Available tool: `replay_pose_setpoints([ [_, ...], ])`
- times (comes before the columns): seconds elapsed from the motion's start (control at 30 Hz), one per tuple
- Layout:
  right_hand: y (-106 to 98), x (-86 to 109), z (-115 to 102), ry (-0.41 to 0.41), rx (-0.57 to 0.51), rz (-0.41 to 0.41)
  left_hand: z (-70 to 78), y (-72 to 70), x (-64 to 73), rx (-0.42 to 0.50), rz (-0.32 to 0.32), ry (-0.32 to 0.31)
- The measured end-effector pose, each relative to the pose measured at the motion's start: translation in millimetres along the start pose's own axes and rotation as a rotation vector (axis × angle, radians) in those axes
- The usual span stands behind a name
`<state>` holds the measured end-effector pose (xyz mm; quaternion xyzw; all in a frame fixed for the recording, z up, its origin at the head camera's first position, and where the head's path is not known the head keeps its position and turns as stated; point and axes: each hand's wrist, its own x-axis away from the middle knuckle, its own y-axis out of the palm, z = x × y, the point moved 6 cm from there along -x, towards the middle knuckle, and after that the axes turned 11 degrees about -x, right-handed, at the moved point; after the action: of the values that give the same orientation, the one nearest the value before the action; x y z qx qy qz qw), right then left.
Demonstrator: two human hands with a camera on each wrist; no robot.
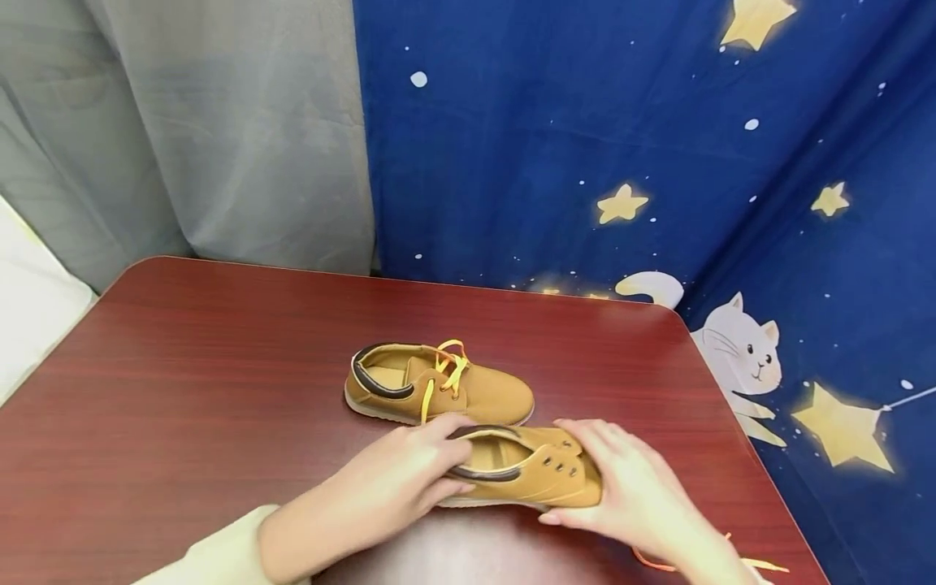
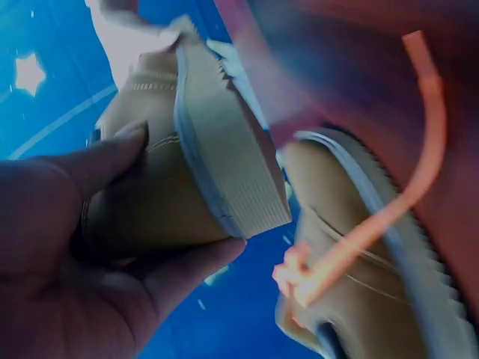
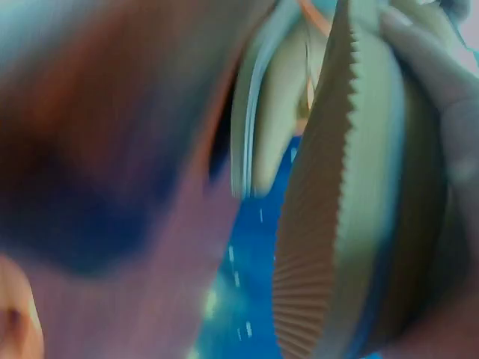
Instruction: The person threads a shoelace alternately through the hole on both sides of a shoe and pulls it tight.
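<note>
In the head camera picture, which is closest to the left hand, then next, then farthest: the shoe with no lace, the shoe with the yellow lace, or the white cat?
1. Unlaced shoe: held by the left hand.
2. Laced shoe: just behind.
3. White cat: far right, on the curtain.

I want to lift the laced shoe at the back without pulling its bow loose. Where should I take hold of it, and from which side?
Grip the laced shoe at its heel collar, coming from the left. The opening there faces up and gives an edge to pinch, while the yellow bow sits further toward the toe. The left hand is probably nearer, though it and the right hand now hold the unlaced shoe.
</note>
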<state>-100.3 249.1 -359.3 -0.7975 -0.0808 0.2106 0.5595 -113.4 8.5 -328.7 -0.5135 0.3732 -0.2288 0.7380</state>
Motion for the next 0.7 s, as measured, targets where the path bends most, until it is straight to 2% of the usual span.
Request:
replay_pose_setpoints([
  [0.1,18.1,0.4,-19.6,-0.04,-0.021,-0.014,-11.4,-0.5,26.3,0.025,0.02,-0.001],
  [0.27,40.3,4.0,-48.8,-0.065,-0.071,-0.078,-25.0,-2.7,67.7,0.074,0.073,0.056],
  [0.33,47.5,4.5,-60.2,-0.089,-0.078,-0.101,-29.7,-2.6,82.0,0.09,0.069,0.073],
  [0.4,54.0,3.9,-70.7,-0.118,-0.082,-0.115,-35.1,-1.6,94.0,0.109,0.039,0.082],
  [0.57,67.7,0.3,-89.6,-0.194,-0.099,-0.133,-48.7,1.7,114.4,0.156,-0.027,0.073],
  [0.7,76.3,-3.3,-93.5,-0.178,-0.123,-0.166,-53.7,5.0,119.0,0.16,-0.032,0.062],
])
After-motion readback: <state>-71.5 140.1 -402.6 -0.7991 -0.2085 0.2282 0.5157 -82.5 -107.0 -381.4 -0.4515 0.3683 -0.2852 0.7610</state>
